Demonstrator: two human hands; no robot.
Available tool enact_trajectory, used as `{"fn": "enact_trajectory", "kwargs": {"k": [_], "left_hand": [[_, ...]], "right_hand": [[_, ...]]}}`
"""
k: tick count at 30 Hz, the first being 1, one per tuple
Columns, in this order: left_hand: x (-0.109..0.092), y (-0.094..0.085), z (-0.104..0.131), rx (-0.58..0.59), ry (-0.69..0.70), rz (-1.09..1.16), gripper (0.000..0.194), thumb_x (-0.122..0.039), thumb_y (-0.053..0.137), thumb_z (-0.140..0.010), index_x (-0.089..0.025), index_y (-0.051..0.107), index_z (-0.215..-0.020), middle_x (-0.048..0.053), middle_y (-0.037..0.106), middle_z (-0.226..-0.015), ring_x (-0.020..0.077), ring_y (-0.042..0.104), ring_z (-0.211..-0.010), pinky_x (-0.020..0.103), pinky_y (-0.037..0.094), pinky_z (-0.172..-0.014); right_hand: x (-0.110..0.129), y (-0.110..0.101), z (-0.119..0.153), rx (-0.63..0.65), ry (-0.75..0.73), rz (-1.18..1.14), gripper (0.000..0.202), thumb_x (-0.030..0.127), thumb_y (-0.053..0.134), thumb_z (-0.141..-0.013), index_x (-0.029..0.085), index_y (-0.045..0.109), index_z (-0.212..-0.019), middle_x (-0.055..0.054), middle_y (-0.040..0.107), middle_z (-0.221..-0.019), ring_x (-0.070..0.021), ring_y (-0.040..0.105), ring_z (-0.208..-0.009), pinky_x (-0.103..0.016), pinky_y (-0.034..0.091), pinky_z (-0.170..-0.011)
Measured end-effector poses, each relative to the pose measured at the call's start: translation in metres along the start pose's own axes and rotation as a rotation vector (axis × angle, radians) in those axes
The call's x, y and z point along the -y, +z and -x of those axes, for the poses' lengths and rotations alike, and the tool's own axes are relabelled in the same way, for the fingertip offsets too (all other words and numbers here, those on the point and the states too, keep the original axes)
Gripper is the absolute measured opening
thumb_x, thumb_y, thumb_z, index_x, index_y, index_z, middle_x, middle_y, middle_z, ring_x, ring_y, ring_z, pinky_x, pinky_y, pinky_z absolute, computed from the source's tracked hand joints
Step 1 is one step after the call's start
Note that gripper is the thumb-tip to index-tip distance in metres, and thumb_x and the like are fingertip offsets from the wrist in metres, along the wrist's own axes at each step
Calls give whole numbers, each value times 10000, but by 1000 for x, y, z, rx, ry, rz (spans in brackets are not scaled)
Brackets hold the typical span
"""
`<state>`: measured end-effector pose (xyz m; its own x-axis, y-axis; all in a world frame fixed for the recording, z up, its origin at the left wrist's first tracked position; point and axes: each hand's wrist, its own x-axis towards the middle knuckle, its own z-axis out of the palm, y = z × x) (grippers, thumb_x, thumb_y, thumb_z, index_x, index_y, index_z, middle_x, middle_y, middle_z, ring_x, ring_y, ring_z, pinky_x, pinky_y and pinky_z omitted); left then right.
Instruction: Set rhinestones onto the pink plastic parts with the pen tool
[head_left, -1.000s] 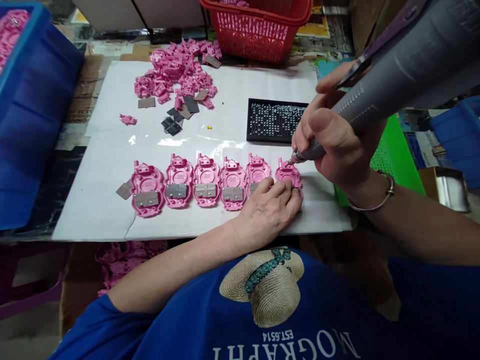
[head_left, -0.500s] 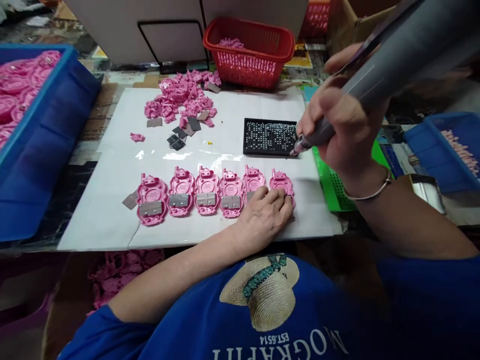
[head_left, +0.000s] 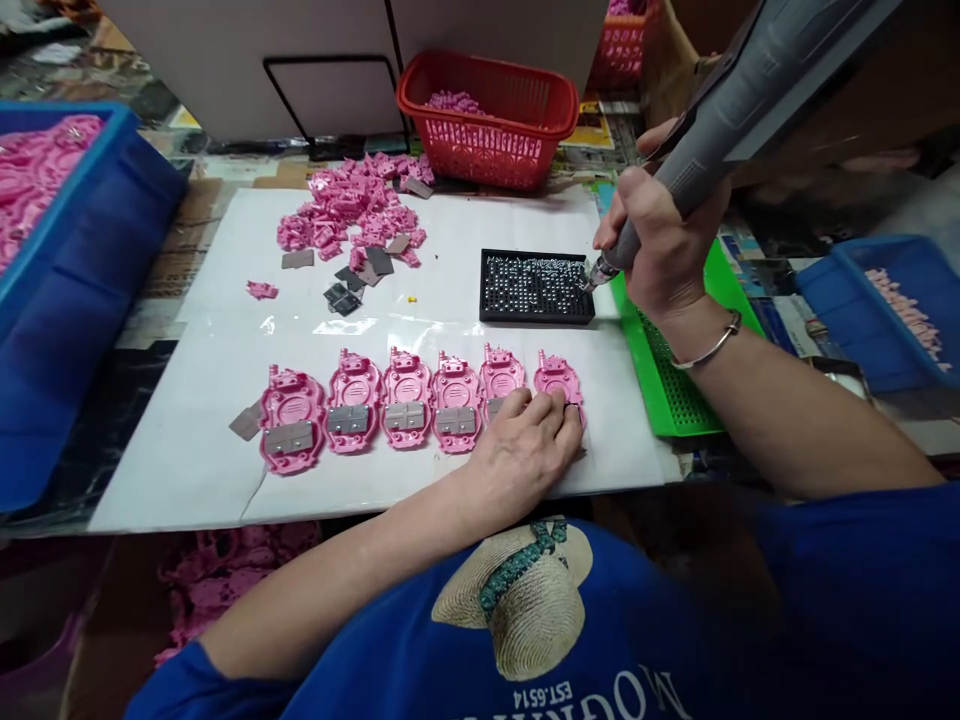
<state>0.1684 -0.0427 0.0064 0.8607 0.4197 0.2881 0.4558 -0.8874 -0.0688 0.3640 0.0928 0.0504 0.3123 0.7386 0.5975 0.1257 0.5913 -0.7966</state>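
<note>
My right hand (head_left: 667, 225) is wrapped round a grey electric screwdriver (head_left: 694, 165), which slants down to the left. Its tip is at the right end of a black screw tray (head_left: 536, 287) full of small shiny screws. Over the rightmost pink plastic casing (head_left: 556, 372) lies my left hand (head_left: 529, 440), fingers curled and holding it down; they hide most of its lower part and part of the casing beside it. Several more pink casings (head_left: 406, 400) form a row to the left, each with a grey metal plate (head_left: 455, 421) across its lower half.
Behind the row lie a heap of small pink parts (head_left: 360, 205) and loose grey plates (head_left: 379, 261). A red basket (head_left: 487, 130) stands at the back, a blue bin (head_left: 82, 300) of pink parts at the left. At the right are a green basket (head_left: 667, 400) and a blue tray (head_left: 855, 310).
My right hand has brought the screwdriver's tip from the tray's front right corner to over the screws at its right end. My left hand stays on the rightmost casing. The view has shifted slightly.
</note>
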Motion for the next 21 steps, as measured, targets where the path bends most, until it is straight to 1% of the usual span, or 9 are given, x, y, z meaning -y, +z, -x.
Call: {"fn": "enact_trajectory", "kwargs": {"k": [6,10,13,16,19,21], "left_hand": [[0,0,0,4,-2,0,278,-167,490,-982,-61,593,-1217,146,686,-1168,223,578,-963,374,421,-831],[0,0,0,9,-1,-2,280,-172,487,-986,-65,592,-1223,141,686,-1173,222,579,-963,377,423,-829],[0,0,0,8,-1,-4,281,-170,471,-994,-66,592,-1225,138,688,-1170,220,582,-962,378,421,-828],[0,0,-1,12,2,-9,278,-174,444,-1009,-72,593,-1219,139,687,-1172,216,583,-957,377,420,-827],[0,0,-1,12,2,-10,284,-196,425,-1024,-76,593,-1219,142,685,-1173,215,581,-962,377,417,-824],[0,0,-1,4,-3,-5,290,-214,418,-1033,-79,597,-1216,142,686,-1167,216,580,-964,376,412,-821]], "right_hand": [[-7,-4,0,-7,1,55,347,572,758,-706,386,536,-895,93,488,-584,-135,463,-436,-317,379,-432],[-6,-2,1,-12,1,31,362,561,772,-691,367,535,-883,86,551,-679,-126,453,-418,-329,378,-412],[-4,-2,1,-1,-9,-1,348,524,794,-695,366,552,-890,84,525,-647,-133,452,-415,-331,386,-410],[4,0,0,18,-28,-12,310,482,798,-727,358,567,-891,78,484,-611,-136,457,-426,-323,398,-424],[20,3,3,23,-71,-42,254,432,767,-785,338,574,-921,75,420,-584,-135,453,-430,-307,404,-431],[35,7,12,34,-90,-105,224,385,749,-814,314,586,-950,69,489,-659,-115,462,-433,-289,398,-416]]}}
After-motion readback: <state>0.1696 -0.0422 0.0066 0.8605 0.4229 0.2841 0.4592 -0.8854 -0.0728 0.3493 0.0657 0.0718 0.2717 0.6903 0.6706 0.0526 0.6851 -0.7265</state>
